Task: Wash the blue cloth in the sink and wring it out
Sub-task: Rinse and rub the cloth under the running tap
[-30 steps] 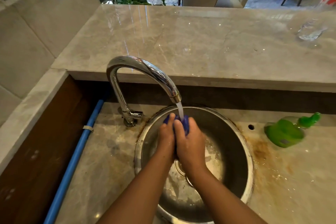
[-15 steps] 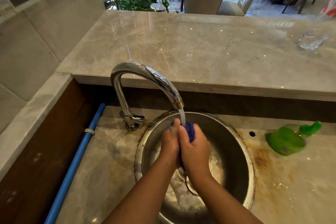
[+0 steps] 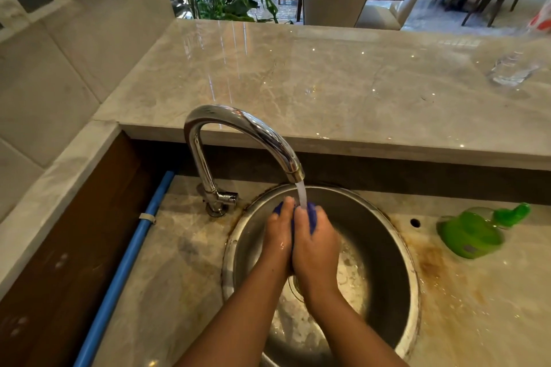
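The blue cloth [image 3: 311,216] is bunched small between my two hands, only its top edges showing. My left hand [image 3: 278,235] and my right hand [image 3: 316,250] press together around it, fingers curled over the cloth. They are held over the round steel sink [image 3: 384,247], right under the chrome tap [image 3: 238,128]. A thin stream of water [image 3: 301,194] falls from the spout onto the cloth and my fingertips. Most of the cloth is hidden inside my hands.
A green soap bottle [image 3: 471,231] lies on its side on the stained counter right of the sink. A blue pipe [image 3: 131,253] runs along the left wall. A raised marble ledge [image 3: 328,83] sits behind the tap, with a clear glass [image 3: 511,70] at its right end.
My hands have kept rubbing the cloth under the running water, shifting slightly against each other. The camera has tilted a little, so the scene sits lower in view.
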Motion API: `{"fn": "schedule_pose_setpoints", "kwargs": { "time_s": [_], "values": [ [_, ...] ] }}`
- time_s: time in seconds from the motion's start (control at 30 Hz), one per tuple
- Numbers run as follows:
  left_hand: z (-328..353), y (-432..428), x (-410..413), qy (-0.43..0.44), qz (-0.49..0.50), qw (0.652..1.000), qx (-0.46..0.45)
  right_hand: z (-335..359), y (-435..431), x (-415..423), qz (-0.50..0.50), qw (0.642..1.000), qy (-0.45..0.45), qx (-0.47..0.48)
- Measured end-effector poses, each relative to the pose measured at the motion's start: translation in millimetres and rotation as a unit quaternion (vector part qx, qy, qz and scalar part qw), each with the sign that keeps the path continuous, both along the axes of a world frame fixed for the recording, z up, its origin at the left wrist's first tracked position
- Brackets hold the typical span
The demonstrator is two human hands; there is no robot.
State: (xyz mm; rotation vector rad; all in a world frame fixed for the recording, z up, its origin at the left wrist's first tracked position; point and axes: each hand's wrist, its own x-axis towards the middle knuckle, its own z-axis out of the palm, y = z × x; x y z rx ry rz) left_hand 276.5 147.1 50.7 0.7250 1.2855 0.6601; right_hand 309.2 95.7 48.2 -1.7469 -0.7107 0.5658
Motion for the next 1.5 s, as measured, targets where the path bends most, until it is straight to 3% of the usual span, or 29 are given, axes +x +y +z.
{"fn": "schedule_pose_setpoints", "kwargs": {
  "time_s": [0.07, 0.2, 0.3, 0.4, 0.53, 0.7, 0.8, 0.93, 1.03, 1.2, 1.37, 1.5],
  "values": [
    [-4, -9, -1, -0.030, -0.008, 0.999, -0.024, -9, 10, 12, -0.007, 0.998, -0.031, -0.051],
    [-6, -21, -2, -0.065, -0.009, 0.997, -0.050, -23, 18, 37, -0.025, 0.994, 0.023, -0.109],
    [-3, -15, -1, -0.046, -0.001, 0.998, -0.037, -12, 8, 32, -0.039, 0.997, 0.016, -0.060],
    [-5, -1, -1, -0.022, 0.006, 0.999, -0.032, 1, -4, 15, 0.008, 1.000, -0.006, 0.001],
    [-2, -5, 1, -0.049, 0.001, 0.996, -0.070, -8, 8, 14, 0.038, 0.992, -0.101, -0.060],
    [-3, -23, -3, -0.066, -0.020, 0.997, -0.040, -26, 13, 43, -0.009, 0.994, -0.025, -0.106],
    [-3, -12, -4, -0.055, 0.000, 0.998, -0.031, -12, 2, 36, -0.018, 0.999, -0.012, -0.045],
    [-8, 2, -3, -0.045, 0.013, 0.998, -0.040, 4, -6, 9, 0.041, 0.999, -0.018, 0.004],
    [-8, -8, -2, -0.055, -0.008, 0.997, -0.048, -8, 10, 13, 0.034, 0.995, -0.072, -0.063],
    [-9, -21, -2, -0.061, -0.017, 0.997, -0.030, -28, 16, 42, -0.030, 0.993, 0.024, -0.108],
    [-10, -6, -1, -0.043, 0.013, 0.998, -0.036, -11, -6, 14, -0.008, 1.000, 0.005, -0.012],
    [-8, -11, -1, -0.028, -0.003, 0.999, -0.040, -12, 2, 8, 0.025, 0.997, -0.051, -0.048]
  ]
}}
